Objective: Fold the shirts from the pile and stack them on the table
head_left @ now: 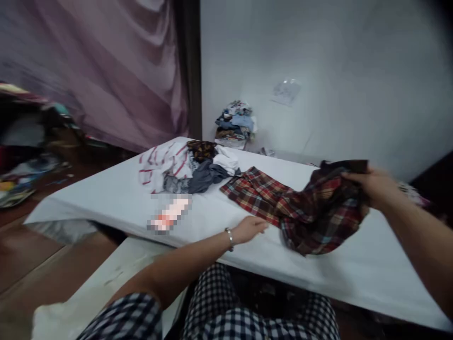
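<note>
A red, brown and black plaid garment (322, 212) lies partly on the white-covered table (226, 231); whether it is a shirt or something else I cannot tell. My right hand (375, 186) is closed on its dark band at the right end, lifting that end off the table in bunched folds. The garment's left part rests flatter on the cloth. Low over the table's near side is my left hand (249, 229), wearing a metal bracelet. Its fingers are loosely bent, with nothing seen in them, just short of the garment's near edge.
Several loose clothes (205, 174), white striped, grey and dark patterned, lie heaped on the table's far left. A pixelated flat object (170, 215) lies in front of them. Stacked clothes (236, 125) stand by the wall. A pale surface (116, 269) sits lower left.
</note>
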A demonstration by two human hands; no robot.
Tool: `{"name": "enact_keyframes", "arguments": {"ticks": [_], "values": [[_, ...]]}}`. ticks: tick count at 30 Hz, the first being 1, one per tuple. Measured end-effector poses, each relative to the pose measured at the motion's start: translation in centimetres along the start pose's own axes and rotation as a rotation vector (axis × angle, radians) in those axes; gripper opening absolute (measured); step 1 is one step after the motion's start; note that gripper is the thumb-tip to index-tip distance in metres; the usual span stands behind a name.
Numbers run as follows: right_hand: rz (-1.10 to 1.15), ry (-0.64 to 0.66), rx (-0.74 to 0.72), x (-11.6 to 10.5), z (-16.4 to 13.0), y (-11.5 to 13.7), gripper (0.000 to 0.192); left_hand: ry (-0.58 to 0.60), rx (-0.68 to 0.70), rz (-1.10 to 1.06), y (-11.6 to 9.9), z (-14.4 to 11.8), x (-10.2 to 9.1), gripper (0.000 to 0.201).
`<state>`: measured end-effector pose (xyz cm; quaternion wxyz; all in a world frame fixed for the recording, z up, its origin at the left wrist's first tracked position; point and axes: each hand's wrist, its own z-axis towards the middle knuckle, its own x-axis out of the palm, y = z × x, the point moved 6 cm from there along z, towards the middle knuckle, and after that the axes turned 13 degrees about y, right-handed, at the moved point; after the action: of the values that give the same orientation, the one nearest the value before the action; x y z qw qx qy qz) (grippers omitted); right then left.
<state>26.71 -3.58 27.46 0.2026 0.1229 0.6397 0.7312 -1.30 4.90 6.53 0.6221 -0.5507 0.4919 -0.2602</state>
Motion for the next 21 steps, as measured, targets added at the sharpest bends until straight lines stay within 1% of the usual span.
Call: {"name": "enact_keyframes", "arguments": {"ticks": [2,3,5,8,9,11,13,15,16,17,18,19,20,21], "values": [[0.038,-0.007,0.093,-0.9,-2.2,-1.2,0.019,-0.139,0.012,0.054,-0.9,-0.3,-2.0,0.038],[0.068,0.008,0.105,-1.1,-3.0,-1.4,0.02,-0.191,0.027,0.088,-1.5,-0.1,-2.8,0.036],[0.128,0.034,0.031,-1.5,-4.2,-0.7,0.024,-0.268,0.062,0.157,-3.0,0.7,-3.7,0.034],[0.193,0.036,-0.168,-3.1,-5.7,1.4,0.031,-0.296,0.135,0.29,-5.5,3.3,-3.9,0.039],[0.21,0.028,-0.211,-3.8,-6.2,1.7,0.032,-0.304,0.167,0.347,-6.4,4.4,-3.9,0.043],[0.221,0.03,-0.214,-4.9,-7.2,1.7,0.034,-0.331,0.241,0.472,-8.5,6.6,-3.8,0.055],[0.194,0.048,-0.17,-5.6,-8.0,0.9,0.037,-0.311,0.318,0.605,-10.6,8.9,-3.3,0.072],[0.164,0.062,-0.146,-5.9,-8.6,-0.1,0.039,-0.204,0.37,0.744,-12.4,11.3,-1.9,0.087],[0.156,0.068,-0.137,-6.0,-8.6,-0.6,0.04,-0.133,0.367,0.81,-12.9,12.5,-1.1,0.09],[0.154,0.072,-0.124,-6.1,-8.6,-1.1,0.041,-0.069,0.328,0.866,-13.2,13.6,-0.3,0.085],[0.156,0.074,-0.103,-6.3,-8.4,-1.7,0.042,-0.021,0.262,0.906,-13.3,14.6,0.2,0.073],[0.163,0.069,-0.074,-6.7,-8.0,-2.3,0.041,0.006,0.185,0.931,-13.3,15.5,0.3,0.057],[0.175,0.056,-0.039,-7.2,-7.6,-3.0,0.04,0.01,0.11,0.94,-13.4,16.3,0.1,0.041],[0.194,0.034,-0.001,-7.9,-7.1,-3.8,0.038,-0.01,0.049,0.938,-13.6,16.8,-0.5,0.03]]}}
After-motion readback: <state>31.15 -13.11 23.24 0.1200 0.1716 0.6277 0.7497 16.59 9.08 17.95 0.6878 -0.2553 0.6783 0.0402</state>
